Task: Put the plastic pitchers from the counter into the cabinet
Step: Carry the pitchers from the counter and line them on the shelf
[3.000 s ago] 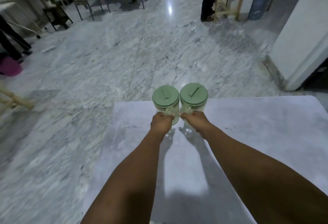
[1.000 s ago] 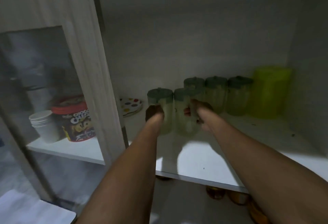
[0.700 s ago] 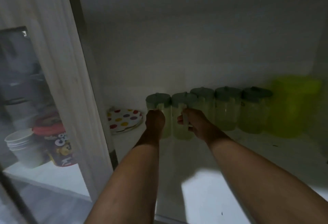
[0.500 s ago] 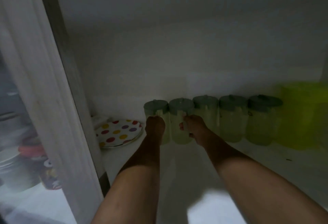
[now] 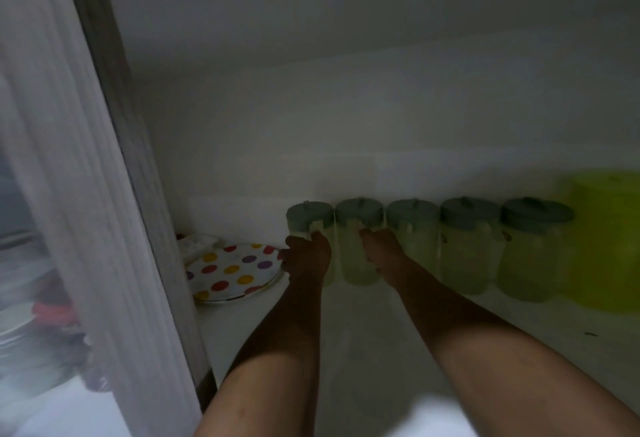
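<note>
Two clear plastic pitchers with green lids stand side by side at the back of the white cabinet shelf (image 5: 381,350). My left hand (image 5: 306,258) grips the handle of the left pitcher (image 5: 306,217). My right hand (image 5: 381,253) grips the handle of the right pitcher (image 5: 353,256). Both pitchers sit at the left end of a row with three more green-lidded pitchers (image 5: 467,249) against the back wall. In the dim light I cannot tell whether the held pitchers rest on the shelf.
A plate with coloured dots (image 5: 235,268) lies on the shelf left of my left hand. A large yellow-green container (image 5: 609,239) stands at the right end of the row. The cabinet's door frame (image 5: 114,159) rises at the left, with blurred items behind glass.
Both hands carried the two pitchers from the counter into the cabinet and pushed them back to the wall, in line with the row. The view has moved closer to the shelf.
</note>
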A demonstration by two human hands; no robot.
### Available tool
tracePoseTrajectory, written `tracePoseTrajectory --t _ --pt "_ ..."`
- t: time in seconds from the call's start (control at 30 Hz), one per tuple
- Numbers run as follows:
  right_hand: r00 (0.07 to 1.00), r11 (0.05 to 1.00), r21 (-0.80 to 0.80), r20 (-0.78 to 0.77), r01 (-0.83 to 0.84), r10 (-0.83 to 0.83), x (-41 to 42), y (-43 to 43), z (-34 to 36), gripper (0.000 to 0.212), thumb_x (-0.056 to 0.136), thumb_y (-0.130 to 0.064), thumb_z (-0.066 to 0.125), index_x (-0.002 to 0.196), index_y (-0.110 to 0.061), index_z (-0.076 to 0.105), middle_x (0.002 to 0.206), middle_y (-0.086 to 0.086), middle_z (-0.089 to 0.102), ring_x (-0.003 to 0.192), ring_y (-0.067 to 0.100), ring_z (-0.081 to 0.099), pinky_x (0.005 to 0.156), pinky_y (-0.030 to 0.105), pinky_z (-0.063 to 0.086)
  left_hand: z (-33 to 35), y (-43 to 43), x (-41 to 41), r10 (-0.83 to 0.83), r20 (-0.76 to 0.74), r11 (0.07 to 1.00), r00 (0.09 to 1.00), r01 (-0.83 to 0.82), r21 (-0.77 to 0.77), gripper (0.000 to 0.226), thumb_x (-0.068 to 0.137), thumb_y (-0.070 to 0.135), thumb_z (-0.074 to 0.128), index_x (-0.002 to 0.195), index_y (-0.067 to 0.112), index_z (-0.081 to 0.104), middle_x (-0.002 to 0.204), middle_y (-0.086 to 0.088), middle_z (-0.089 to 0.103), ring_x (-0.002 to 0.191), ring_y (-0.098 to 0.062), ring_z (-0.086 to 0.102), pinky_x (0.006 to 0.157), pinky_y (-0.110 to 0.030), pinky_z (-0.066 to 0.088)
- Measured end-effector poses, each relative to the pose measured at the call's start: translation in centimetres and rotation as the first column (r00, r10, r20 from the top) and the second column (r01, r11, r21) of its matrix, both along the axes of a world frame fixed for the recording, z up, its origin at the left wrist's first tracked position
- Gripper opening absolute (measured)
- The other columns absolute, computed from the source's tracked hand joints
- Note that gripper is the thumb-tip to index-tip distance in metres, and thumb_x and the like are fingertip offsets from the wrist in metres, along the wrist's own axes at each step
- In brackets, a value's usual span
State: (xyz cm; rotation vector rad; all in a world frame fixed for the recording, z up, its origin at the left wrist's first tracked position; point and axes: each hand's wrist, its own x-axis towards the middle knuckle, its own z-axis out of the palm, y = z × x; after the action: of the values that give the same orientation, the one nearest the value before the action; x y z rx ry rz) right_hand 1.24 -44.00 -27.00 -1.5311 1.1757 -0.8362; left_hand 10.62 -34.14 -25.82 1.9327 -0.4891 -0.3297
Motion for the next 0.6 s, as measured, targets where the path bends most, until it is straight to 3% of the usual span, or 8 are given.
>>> tracePoseTrajectory --t 0.1,0.17,0.27,0.4,0.47,0.53,0.6 --pt "0.997 0.997 -0.071 -0.071 -0.005 0.000 -2.4 1.8 0.4 0.076 0.087 -0.055 0.052 0.143 -0.004 0.043 0.140 0.017 0.055 0.123 0.035 0.056 0.105 0.047 0.046 0.9 2.1 -2.3 0.036 0.098 0.998 0.995 -0.041 0.055 0.064 0.101 0.041 0.041 0.151 0.003 0.027 0.152 -0.024 0.032 0.139 -0.042 0.031 0.111 -0.045 0.030" --pt "0.995 0.996 -0.086 -0.094 -0.028 0.019 -4.4 4.1 1.3 0.068 0.090 -0.048 0.057 0.141 -0.005 0.044 0.139 0.016 0.055 0.123 0.035 0.056 0.104 0.045 0.047 1.3 3.3 -3.8 0.043 0.137 0.999 0.990 -0.045 0.011 0.062 0.100 0.037 0.046 0.150 0.005 0.028 0.152 -0.023 0.031 0.141 -0.041 0.029 0.112 -0.044 0.028" --pt "0.994 0.994 -0.024 -0.019 -0.106 0.105 -7.6 7.7 2.5 0.024 0.092 -0.036 0.062 0.097 -0.013 0.057 0.103 0.011 0.065 0.090 0.026 0.065 0.082 0.039 0.053 2.3 6.0 -6.8 -0.025 0.171 0.999 0.985 0.029 -0.019 0.064 0.098 0.034 0.050 0.151 0.005 0.027 0.151 -0.024 0.029 0.141 -0.043 0.028 0.113 -0.046 0.028" --pt "0.988 0.983 -0.094 -0.021 -0.157 0.156 -12.4 12.9 3.8 0.012 0.092 -0.027 0.061 0.093 -0.015 0.060 0.080 0.007 0.059 0.064 0.020 0.058 0.059 0.032 0.048 3.3 10.4 -11.5 -0.150 0.196 0.989 0.969 0.148 0.024 0.070 0.096 0.039 0.051 0.154 0.013 0.024 0.157 -0.021 0.025 0.143 -0.042 0.029 0.114 -0.049 0.033" --pt "0.992 0.982 -0.139 -0.038 -0.126 0.122 -15.1 16.3 4.2 0.011 0.092 -0.025 0.057 0.092 -0.016 0.063 0.084 0.010 0.065 0.072 0.025 0.064 0.062 0.032 0.050 3.4 13.5 -13.9 -0.227 0.213 0.974 0.950 0.219 0.060 0.070 0.096 0.038 0.052 0.155 0.014 0.022 0.155 -0.021 0.030 0.142 -0.042 0.033 0.113 -0.044 0.034" --pt "0.995 0.984 -0.151 -0.052 -0.097 0.090 -17.8 19.5 4.3 0.011 0.092 -0.027 0.057 0.090 -0.018 0.060 0.093 0.011 0.069 0.081 0.026 0.067 0.068 0.035 0.052 3.4 17.0 -16.4 -0.274 0.239 0.961 0.931 0.276 0.027 0.055 0.094 0.031 0.056 0.142 0.010 0.039 0.143 -0.022 0.048 0.130 -0.042 0.048 0.104 -0.038 0.040" --pt "0.996 0.985 -0.154 -0.049 -0.082 0.075 -20.5 22.4 4.2 0.014 0.093 -0.030 0.060 0.089 -0.018 0.055 0.092 0.010 0.067 0.080 0.025 0.067 0.071 0.036 0.051 3.3 20.0 -18.8 -0.298 0.239 0.953 0.924 0.304 0.012 0.052 0.092 0.031 0.059 0.136 0.008 0.044 0.138 -0.022 0.051 0.126 -0.041 0.051 0.102 -0.040 0.042"
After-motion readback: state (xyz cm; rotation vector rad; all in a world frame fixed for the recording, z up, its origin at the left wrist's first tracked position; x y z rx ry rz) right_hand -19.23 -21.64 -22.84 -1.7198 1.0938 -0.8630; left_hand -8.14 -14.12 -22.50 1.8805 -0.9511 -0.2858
